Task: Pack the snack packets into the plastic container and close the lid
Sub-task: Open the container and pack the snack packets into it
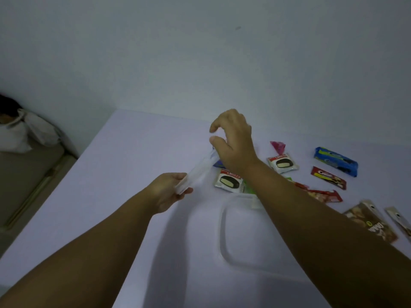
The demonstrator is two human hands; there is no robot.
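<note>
Nearest the camera, two bare forearms reach out over a pale table (pixel 124 152), and between them a clear plastic container (pixel 224 245) sits on the tabletop, its rounded rim showing at the left and near sides while the right forearm crosses over its right part. Whether anything lies inside it cannot be told. Just beyond, the left hand (pixel 169 190) pinches the near end of a clear lid (pixel 200 170), fingers and thumb curled round its edge, holding it tilted up off the table. At the lid's far end the right hand (pixel 233 143) hovers with thumb and fingers curved in a narrow gap; whether they actually touch the lid cannot be told because of blur.

Snack packets lie scattered to the right. Closest are a brown packet (pixel 371 221) and a slim pale stick packet (pixel 398 221) beside it at the frame's edge. Farther out, a red packet (pixel 327 194) lies partly under the right forearm, and a silver cake packet (pixel 229 181) rests just past the container's far rim, with a bit of green wrapper (pixel 246 188) at its side. Beyond these sit a dark red bar (pixel 328 177), a second silver cake packet (pixel 282 163), a blue cookie pack (pixel 335 161) and a small pink packet (pixel 278 146). A plain wall (pixel 200 52) rises behind the table; at far left, a white bag (pixel 20 134) rests on a low surface.
</note>
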